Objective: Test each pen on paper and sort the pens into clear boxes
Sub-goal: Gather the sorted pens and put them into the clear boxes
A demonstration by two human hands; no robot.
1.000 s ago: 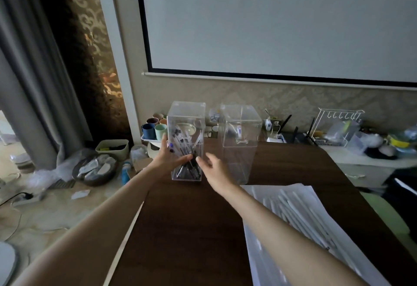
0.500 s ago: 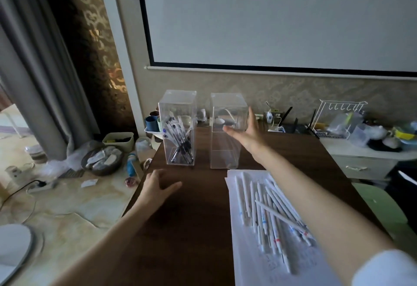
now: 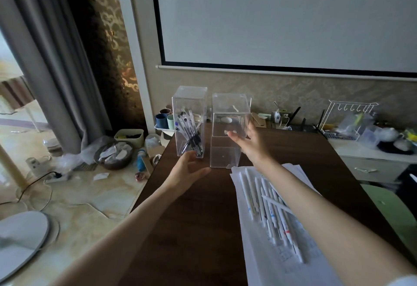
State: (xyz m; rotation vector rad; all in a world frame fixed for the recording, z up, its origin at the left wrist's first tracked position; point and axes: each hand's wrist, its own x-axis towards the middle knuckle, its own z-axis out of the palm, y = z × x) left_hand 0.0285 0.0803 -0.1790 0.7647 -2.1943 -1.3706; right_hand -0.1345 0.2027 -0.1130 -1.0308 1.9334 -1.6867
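Two tall clear boxes stand side by side at the far left of the dark wooden table (image 3: 198,229). The left box (image 3: 189,105) holds several dark pens leaning inside it; the right box (image 3: 228,150) looks empty. My left hand (image 3: 187,172) is open, its fingertips just in front of the left box's base. My right hand (image 3: 250,143) is open with spread fingers against the right side of the right box. Several white pens (image 3: 268,209) lie on sheets of paper (image 3: 270,263) under my right forearm.
Coloured cups (image 3: 164,119) stand behind the boxes past the table's left edge. A white wire rack (image 3: 347,118) and clutter fill the cabinet at the right. Bowls, a bin and cables litter the floor at the left. A green chair (image 3: 392,213) is at the right.
The left hand let go of the left box, drew back to the table, and now reaches up to that box's base again. The right hand moved from the left box to the right box's side.
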